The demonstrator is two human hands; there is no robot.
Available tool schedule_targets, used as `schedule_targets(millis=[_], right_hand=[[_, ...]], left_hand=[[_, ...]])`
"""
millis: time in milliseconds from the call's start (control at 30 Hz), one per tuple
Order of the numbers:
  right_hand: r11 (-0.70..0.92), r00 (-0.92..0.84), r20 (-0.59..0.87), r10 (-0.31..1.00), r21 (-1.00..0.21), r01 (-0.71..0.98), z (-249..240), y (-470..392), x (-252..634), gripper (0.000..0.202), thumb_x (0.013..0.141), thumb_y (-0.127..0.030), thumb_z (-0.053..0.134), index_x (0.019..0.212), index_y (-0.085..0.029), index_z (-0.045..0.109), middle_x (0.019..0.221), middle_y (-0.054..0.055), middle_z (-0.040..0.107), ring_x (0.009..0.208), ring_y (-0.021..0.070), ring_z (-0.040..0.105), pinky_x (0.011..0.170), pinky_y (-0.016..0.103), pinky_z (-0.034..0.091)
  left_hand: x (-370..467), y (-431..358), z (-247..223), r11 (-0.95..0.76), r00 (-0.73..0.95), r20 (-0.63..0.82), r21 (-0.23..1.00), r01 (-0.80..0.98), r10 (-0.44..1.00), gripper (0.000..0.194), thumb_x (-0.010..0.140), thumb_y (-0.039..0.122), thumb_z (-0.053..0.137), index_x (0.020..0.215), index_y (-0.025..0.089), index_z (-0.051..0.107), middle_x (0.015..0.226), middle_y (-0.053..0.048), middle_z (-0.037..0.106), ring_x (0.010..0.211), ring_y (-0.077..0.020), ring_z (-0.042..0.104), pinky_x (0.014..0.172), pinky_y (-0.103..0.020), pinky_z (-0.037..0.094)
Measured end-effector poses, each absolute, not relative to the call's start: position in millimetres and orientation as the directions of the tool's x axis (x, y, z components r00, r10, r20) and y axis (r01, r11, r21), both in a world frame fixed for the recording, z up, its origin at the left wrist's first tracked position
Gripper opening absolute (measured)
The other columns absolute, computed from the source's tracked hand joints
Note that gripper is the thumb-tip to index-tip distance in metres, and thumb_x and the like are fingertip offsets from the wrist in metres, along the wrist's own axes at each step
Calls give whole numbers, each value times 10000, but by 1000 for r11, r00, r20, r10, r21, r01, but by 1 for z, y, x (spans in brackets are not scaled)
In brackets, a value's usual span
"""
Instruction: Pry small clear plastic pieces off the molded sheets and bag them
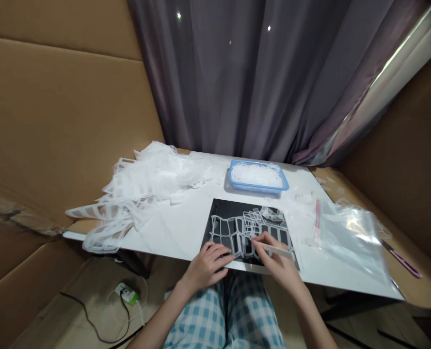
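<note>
A translucent white sheet [224,237] with rows of cut-out windows lies on a black mat [218,206] in front of me. My left hand [210,264] rests at the sheet's lower left edge, fingers stretched out and lying flat. In a pinch, my right hand [277,257] holds a slim, pale, flat-handled tool [279,250], its tip near the middle of the sheet. Whether it is tweezers or a knife I cannot tell. Small loose rectangular frames [251,222] lie on the sheet just above that tip. More small clear pieces [271,214] sit at the mat's upper right.
Behind the mat stands a blue plastic basket [285,183] full of white pieces. A big heap of white sheets [157,174] covers the table's left side. To the right lie a clear plastic bag [349,242] and a purple-handled tool [402,260]. Cardboard walls [62,106] flank the white table [171,228].
</note>
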State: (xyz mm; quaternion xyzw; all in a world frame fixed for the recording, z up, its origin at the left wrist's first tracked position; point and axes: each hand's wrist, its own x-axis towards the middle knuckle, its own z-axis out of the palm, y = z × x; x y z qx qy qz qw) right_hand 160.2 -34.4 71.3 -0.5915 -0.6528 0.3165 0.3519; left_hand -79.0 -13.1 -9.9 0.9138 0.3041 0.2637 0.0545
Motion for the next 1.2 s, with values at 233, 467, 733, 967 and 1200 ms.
schedule_targets(millis=[233, 467, 733, 967, 1200], right_hand=[[209, -354, 23, 935, -842, 497, 71, -39, 148, 199, 955, -363, 492, 941, -222, 633, 905, 28, 685, 821, 189, 639, 773, 306, 489], [319, -330, 162, 930, -804, 502, 70, -34, 145, 176, 961, -327, 498, 896, -225, 626, 1184, 65, 629, 1146, 222, 568, 978, 362, 439], [378, -429, 163, 888, -791, 482, 63, -30, 135, 134, 952, -297, 518, 979, -228, 629, 1069, 55, 664, 1005, 195, 620, 875, 312, 481], [326, -420, 107, 901, -806, 494, 44, -26, 131, 151, 944, -305, 537, 1015, -231, 649, 1005, 38, 673, 930, 189, 621, 824, 296, 475], [287, -392, 98, 915, -842, 457, 50, -29, 132, 156, 950, -325, 532, 985, -234, 654, 979, 24, 681, 919, 184, 627, 822, 292, 468]], left_hand=[[-79, -13, -8, -812, 693, 436, 200, 548, 575, 307, 897, 249, 553, 1192, 282, 631, 1180, -40, 638, 1104, -191, 561, 984, -373, 386], [-77, -14, -12, -809, 638, 520, 210, 549, 568, 245, 870, 249, 567, 1095, 246, 662, 1094, -52, 654, 1043, -195, 580, 933, -369, 425], [-81, -13, -19, -786, 528, 647, 189, 588, 550, 151, 812, 284, 645, 925, 185, 663, 965, -83, 632, 931, -208, 570, 851, -378, 473], [-82, -14, -20, -764, 523, 616, 215, 609, 590, 157, 829, 300, 626, 937, 187, 636, 978, -81, 623, 940, -209, 566, 864, -378, 480], [-84, -14, -19, -803, 555, 643, 165, 572, 527, 201, 846, 280, 633, 1024, 188, 645, 983, -81, 618, 938, -206, 557, 876, -379, 475]])
